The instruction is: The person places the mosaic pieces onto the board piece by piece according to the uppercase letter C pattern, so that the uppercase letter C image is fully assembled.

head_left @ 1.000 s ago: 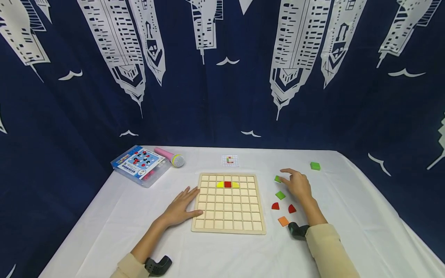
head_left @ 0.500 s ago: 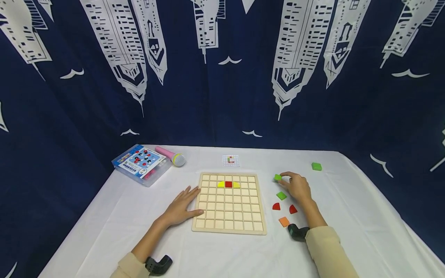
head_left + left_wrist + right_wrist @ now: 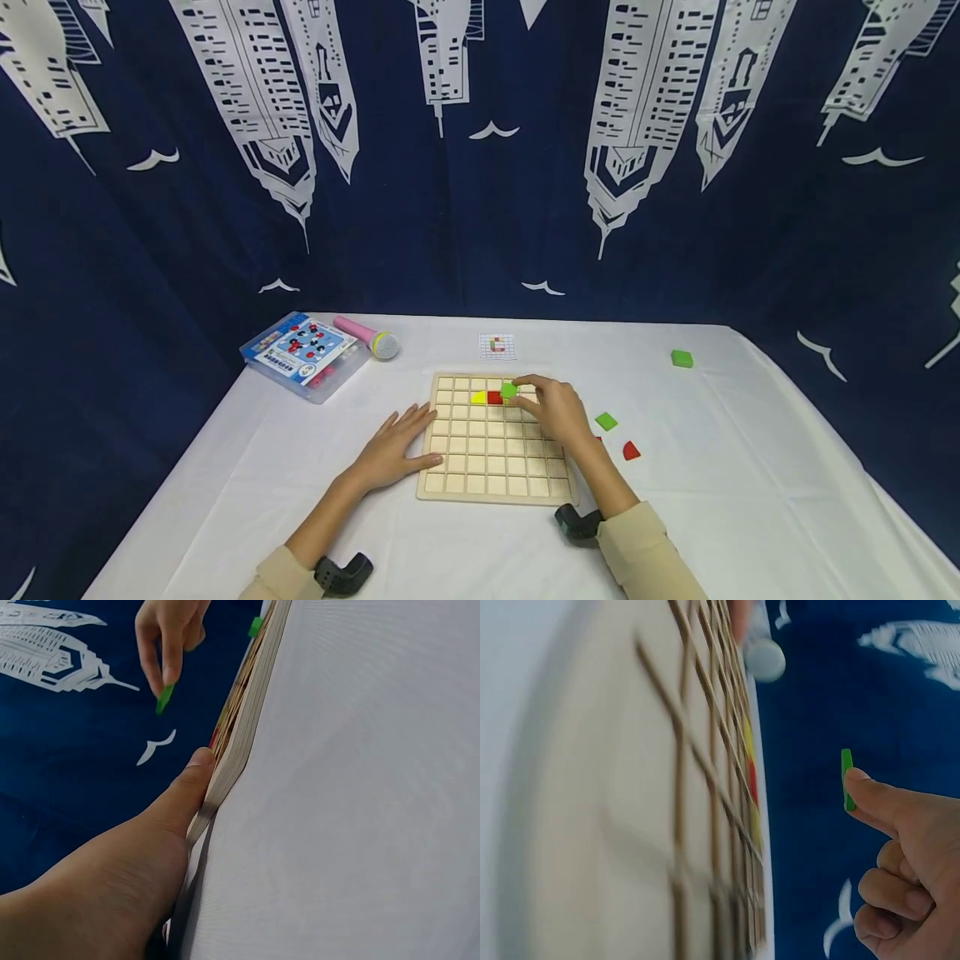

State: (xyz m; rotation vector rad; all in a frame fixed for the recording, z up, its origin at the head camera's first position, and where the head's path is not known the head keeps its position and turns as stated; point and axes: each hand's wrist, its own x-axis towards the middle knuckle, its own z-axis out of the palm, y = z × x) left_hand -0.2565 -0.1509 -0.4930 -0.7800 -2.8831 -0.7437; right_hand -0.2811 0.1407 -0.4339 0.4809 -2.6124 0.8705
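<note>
My right hand pinches a green square tile between thumb and fingers. In the right wrist view this tile stands off the board's surface, the other fingers curled in. Beneath lies a wooden grid board. A yellow tile and a red square tile sit side by side in its upper rows. A second yellow tile shows beyond the red one in the right wrist view. At the board's left edge rests my left hand, fingers spread, thumb on the rim.
Right of the board lie a green tile and a red quarter-round tile; another red piece is mostly hidden by the arm. Farther back are a green block, a pattern card, a plastic case and a pink microphone.
My right hand has lifted the green tile from the table and carried it left over the board. The right forearm now covers the orange tile. My left hand stays in place.
</note>
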